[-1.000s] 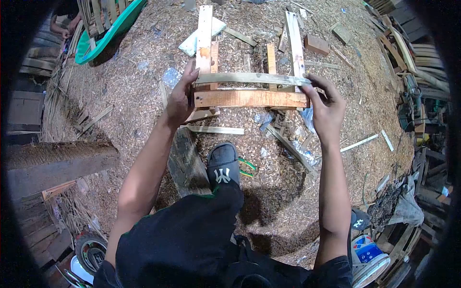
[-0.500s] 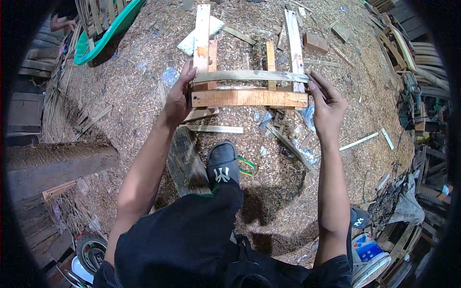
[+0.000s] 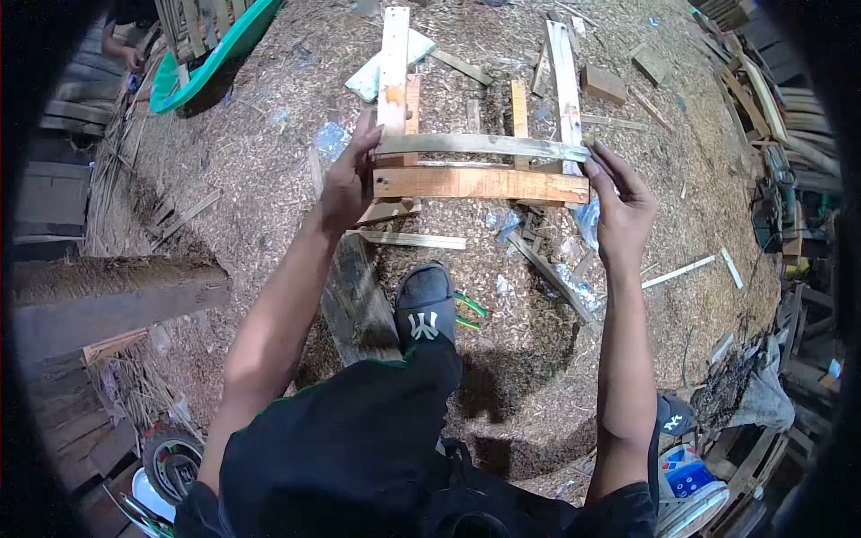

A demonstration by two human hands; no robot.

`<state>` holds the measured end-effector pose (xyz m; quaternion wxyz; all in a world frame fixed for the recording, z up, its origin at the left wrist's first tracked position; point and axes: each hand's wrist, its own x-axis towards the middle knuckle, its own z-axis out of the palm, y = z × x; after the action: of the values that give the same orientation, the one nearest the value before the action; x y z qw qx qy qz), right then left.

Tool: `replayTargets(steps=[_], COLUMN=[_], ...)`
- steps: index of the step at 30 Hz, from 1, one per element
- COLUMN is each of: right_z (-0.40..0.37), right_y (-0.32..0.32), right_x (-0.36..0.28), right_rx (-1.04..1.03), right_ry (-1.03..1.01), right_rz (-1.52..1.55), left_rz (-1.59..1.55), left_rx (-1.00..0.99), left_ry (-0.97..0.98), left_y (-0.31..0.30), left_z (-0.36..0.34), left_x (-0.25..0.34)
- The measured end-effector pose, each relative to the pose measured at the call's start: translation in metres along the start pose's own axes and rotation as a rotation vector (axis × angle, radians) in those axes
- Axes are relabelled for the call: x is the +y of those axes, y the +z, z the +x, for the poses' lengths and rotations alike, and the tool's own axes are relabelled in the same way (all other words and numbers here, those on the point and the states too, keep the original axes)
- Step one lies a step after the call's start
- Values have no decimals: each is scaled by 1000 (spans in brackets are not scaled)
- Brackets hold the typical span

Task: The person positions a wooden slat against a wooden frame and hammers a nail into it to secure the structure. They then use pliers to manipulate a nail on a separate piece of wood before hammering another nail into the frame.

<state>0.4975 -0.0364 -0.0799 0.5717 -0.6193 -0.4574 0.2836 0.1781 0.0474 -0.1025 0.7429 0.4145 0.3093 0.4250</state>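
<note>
A thin, pale wooden slat (image 3: 484,144) spans between my two hands, lying across the two long legs of a small wooden frame. My left hand (image 3: 350,179) closes on the slat's left end, beside the left upright (image 3: 394,72). At the other end, my right hand (image 3: 622,202) pinches the slat near the right upright (image 3: 564,81). Just below the slat runs the frame's thicker reddish crosspiece (image 3: 480,183). Two shorter wooden pieces show behind it, between the uprights.
Wood chips cover the ground (image 3: 269,179). Pliers with green handles (image 3: 470,309) lie by my sandal (image 3: 424,300). A thick beam (image 3: 117,300) juts in at left. A brown block (image 3: 604,84) lies behind the frame. Another person's hand (image 3: 133,56) shows at upper left.
The frame, slat and both hands appear slightly further right, as does the whole scene. The slat's right end sits a little lower, now tilted down to the right.
</note>
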Motion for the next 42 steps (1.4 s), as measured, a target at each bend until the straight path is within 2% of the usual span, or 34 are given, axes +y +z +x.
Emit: replayTargets(steps=[13,15,18,24,27,29,32,42], right_z=[-1,-1,-2,5,11,12,13,-1], right_y=[6,6,6,1,-5,-7,-8,-3], right_x=[5,4,0,-5,1,1,-3,-5], right_rx=[41,42,37,-21,-81,-119,-135,-93], right_ry=[8,6,25,97,26,166,224,211], right_rz=[61,65,106,99,16,59,81,139], left_rz=[-88,45,22,8,26,26,12,-31], left_rx=[-18,-41,-10,-57,-19,-42,-41,-38], left_ry=[-42,0,19,30,21,28,30,73], left_y=[-14,-3,2,2,2,0,-10,-20], left_z=[3,1,1,2,2,3,6,1], left_x=[-6,1,2,1,-1,-1,-10,-17])
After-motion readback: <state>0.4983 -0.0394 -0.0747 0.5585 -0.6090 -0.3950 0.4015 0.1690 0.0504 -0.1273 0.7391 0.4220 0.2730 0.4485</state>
